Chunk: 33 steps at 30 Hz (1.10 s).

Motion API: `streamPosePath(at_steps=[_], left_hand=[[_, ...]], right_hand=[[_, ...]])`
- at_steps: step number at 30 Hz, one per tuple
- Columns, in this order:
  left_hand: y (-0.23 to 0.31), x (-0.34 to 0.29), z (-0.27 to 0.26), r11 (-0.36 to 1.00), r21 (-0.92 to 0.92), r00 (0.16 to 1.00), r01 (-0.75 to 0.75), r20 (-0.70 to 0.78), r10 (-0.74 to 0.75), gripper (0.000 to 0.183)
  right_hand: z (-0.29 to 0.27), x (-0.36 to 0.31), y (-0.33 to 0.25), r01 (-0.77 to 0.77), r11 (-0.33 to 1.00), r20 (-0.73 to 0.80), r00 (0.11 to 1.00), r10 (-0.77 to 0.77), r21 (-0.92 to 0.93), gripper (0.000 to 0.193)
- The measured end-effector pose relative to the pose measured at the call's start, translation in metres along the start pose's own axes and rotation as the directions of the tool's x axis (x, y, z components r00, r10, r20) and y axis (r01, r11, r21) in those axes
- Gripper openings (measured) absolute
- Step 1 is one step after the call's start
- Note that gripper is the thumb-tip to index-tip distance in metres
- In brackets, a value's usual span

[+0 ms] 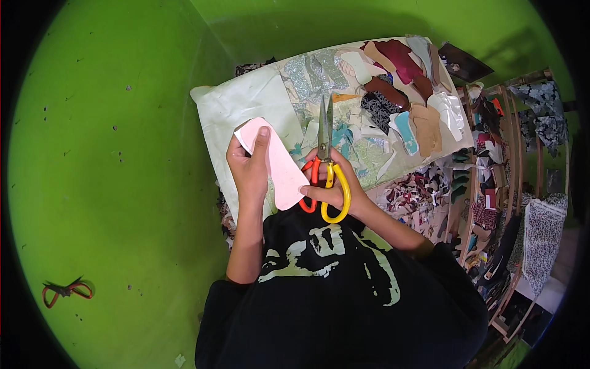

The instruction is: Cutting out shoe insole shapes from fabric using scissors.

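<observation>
My left hand point(247, 175) pinches the upper end of a pale pink, sole-shaped piece point(278, 169), thumb on its face and fingers behind. A thin white layer shows along the upper left edge. In my right hand point(356, 195) is a pair of scissors point(324, 138) with one red and one yellow handle. The blades point away from me, slightly parted at their tips, and touch no material. My right thumb reaches to the lower right edge of the pink piece. Both hands are above the near side of a table covered with a pale sheet point(224, 98).
Cut pieces in brown, maroon point(396, 58), tan point(425, 126) and glittery silver lie across the table. A heap of scraps point(415, 197) is beyond its right edge, near wooden racks point(513, 147) with hanging material. Another pair of scissors point(67, 291) hangs on the green wall point(117, 203).
</observation>
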<state>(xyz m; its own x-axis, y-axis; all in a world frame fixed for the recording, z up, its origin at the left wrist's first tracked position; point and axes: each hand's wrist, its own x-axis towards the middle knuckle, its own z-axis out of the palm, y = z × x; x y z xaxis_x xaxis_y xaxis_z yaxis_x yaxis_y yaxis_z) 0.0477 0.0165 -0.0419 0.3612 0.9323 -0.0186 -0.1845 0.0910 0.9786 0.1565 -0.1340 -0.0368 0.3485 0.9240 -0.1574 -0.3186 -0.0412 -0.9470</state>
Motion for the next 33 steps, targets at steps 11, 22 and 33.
streamPosePath(at_steps=[11,22,33], left_hand=[[0.01,0.01,-0.03,0.96,0.091,0.915,0.265,0.29,-0.28,0.031],[-0.001,-0.013,0.0,0.847,0.28,0.358,0.451,0.813,-0.459,0.071],[0.003,-0.023,-0.003,0.942,-0.237,0.912,0.238,0.388,-0.133,0.095]], right_hand=[[-0.045,0.014,-0.015,0.136,0.991,-0.302,0.944,-0.133,-0.011,0.051],[-0.06,0.073,-0.069,0.168,0.95,0.011,0.985,-0.171,-0.264,0.049],[-0.063,0.015,-0.016,0.244,0.932,0.098,0.969,-0.226,-0.269,0.058]])
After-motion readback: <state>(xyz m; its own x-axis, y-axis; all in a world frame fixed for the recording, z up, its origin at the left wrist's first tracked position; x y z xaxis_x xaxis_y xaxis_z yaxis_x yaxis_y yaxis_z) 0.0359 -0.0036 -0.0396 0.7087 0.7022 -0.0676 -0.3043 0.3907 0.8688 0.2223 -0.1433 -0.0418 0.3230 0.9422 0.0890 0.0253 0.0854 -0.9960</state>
